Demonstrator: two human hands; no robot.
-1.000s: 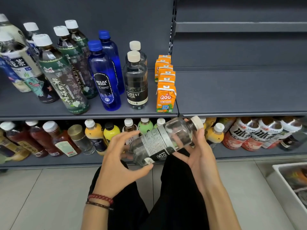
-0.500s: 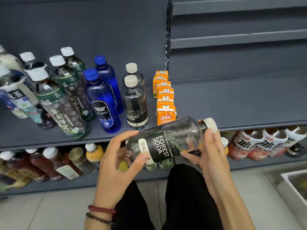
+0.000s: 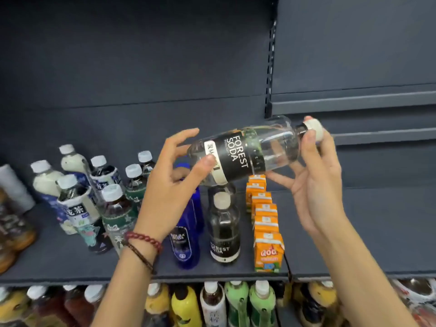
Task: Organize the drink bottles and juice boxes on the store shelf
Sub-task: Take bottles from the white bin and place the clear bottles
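Observation:
A clear Forest Soda bottle [image 3: 250, 154] with a black label and white cap lies almost level in the air above the shelf, cap to the right. My left hand [image 3: 174, 182] grips its base end. My right hand [image 3: 313, 175] supports its neck, fingers at the cap. Below it on the grey shelf [image 3: 354, 232] stand another Forest Soda bottle [image 3: 224, 230], a blue soda bottle [image 3: 186, 241] partly hidden by my left wrist, and a front-to-back row of orange juice boxes [image 3: 266, 223].
Tea bottles with white caps [image 3: 94, 199] crowd the shelf's left half. The lower shelf holds several yellow, green and brown bottles [image 3: 212, 303]. The shelf section right of the upright [image 3: 270, 67] is bare, with narrow ledges above.
Both hands have lifted the Forest Soda bottle from knee height up above the shelf, and the view has tilted upward. The label now faces me.

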